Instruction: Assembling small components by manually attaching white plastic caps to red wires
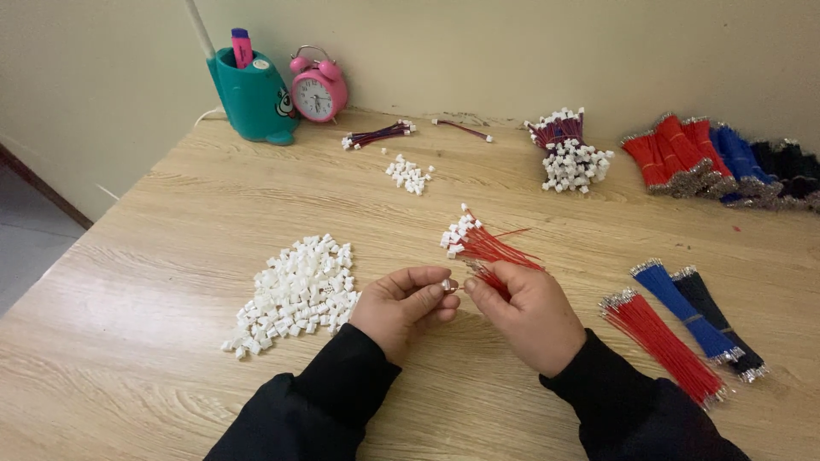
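My left hand (401, 307) pinches a small white plastic connector (446, 284) between thumb and fingertips. My right hand (530, 312) grips a bunch of thin red wires (495, 248) that fan up to the left and end in white connectors (457, 235). The two hands meet fingertip to fingertip near the table's front middle. A heap of loose white connectors (299, 290) lies just left of my left hand.
Bundles of red (662, 346), blue (683, 312) and black wires (717, 320) lie at the right. More wire bundles (726, 162) and finished connector sets (572, 154) sit at the back. A teal pen holder (254, 98) and pink alarm clock (318, 90) stand by the wall.
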